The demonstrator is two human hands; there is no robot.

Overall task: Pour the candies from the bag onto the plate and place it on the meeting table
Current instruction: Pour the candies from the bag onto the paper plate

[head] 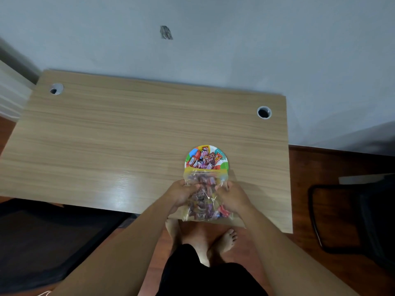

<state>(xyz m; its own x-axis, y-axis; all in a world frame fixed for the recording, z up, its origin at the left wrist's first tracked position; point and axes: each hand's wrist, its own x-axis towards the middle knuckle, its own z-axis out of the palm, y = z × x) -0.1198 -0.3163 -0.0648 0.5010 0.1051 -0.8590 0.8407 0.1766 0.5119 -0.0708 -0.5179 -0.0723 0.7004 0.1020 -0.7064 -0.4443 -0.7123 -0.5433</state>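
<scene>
Nearest the person, the clear bag [206, 201] of wrapped candies lies tipped forward over the near edge of the wooden table [119, 133], its yellow mouth resting on the near rim of the plate [223, 165]. The left hand [181, 194] and right hand [232, 196] each pinch 1 side of the bag, fingers curled shut on the plastic, likely to keep the mouth aimed at the plate and squeeze candies out. Just beyond the bag, the colourful plate already holds a pile of candies [206, 160]; many remain bagged. Far past the plate, 2 cable holes mark the table's back corners.
</scene>
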